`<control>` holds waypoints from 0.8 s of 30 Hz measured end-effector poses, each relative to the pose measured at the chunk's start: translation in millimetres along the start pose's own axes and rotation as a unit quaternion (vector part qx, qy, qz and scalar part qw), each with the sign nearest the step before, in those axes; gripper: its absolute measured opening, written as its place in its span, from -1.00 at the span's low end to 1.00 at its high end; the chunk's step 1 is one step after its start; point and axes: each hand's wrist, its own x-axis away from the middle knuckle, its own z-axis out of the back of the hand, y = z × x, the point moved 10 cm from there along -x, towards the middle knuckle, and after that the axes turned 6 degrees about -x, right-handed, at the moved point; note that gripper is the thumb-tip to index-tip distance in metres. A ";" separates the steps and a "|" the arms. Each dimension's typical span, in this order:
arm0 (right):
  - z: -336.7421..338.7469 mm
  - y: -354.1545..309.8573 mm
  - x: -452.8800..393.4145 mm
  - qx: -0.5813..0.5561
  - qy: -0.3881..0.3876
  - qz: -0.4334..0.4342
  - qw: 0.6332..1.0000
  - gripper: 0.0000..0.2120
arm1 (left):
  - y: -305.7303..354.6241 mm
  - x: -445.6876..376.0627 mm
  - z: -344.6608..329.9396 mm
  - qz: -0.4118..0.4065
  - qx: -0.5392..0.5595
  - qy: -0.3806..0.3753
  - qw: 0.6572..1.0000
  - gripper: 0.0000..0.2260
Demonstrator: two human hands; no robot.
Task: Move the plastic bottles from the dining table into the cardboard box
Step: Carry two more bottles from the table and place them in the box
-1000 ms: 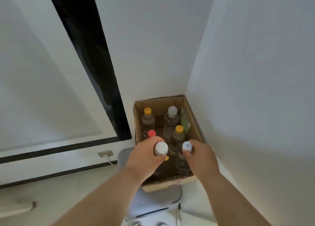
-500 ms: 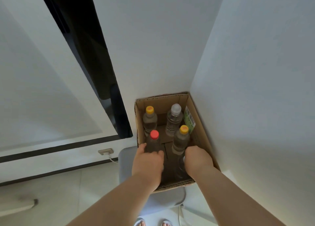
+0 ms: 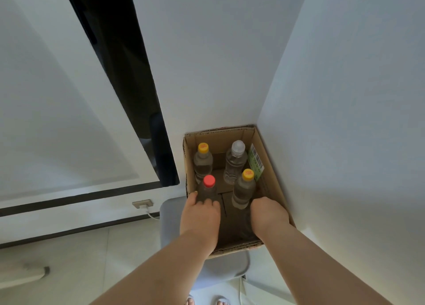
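An open cardboard box (image 3: 272,178) stands in the wall corner on a grey stool (image 3: 171,215). Several clear plastic bottles stand upright in it: a yellow-capped one (image 3: 202,161) at the back left, a white-capped one (image 3: 235,164) at the back right, a second yellow-capped one (image 3: 244,189) in front of that, and a red-capped one (image 3: 208,188) at the left. My left hand (image 3: 200,216) and my right hand (image 3: 268,215) reach down inside the box's near half. Each is curled over a bottle it covers. Only a dark bit of bottle (image 3: 246,224) shows below my right hand.
White walls close in the box behind and to the right. A tall black panel (image 3: 128,79) runs down the left wall. A wall socket (image 3: 142,204) with a white cable sits low to the left of the stool. Toes (image 3: 190,301) show on the pale floor.
Both hands have sunk from above the box rim down into it with their white-capped bottles, whose caps are now hidden under the hands.
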 end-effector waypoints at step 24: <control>243.3 -43.3 165.9 -0.624 0.208 0.325 0.679 -0.34 | -153.1 83.3 228.9 0.010 0.572 0.256 0.779 -0.39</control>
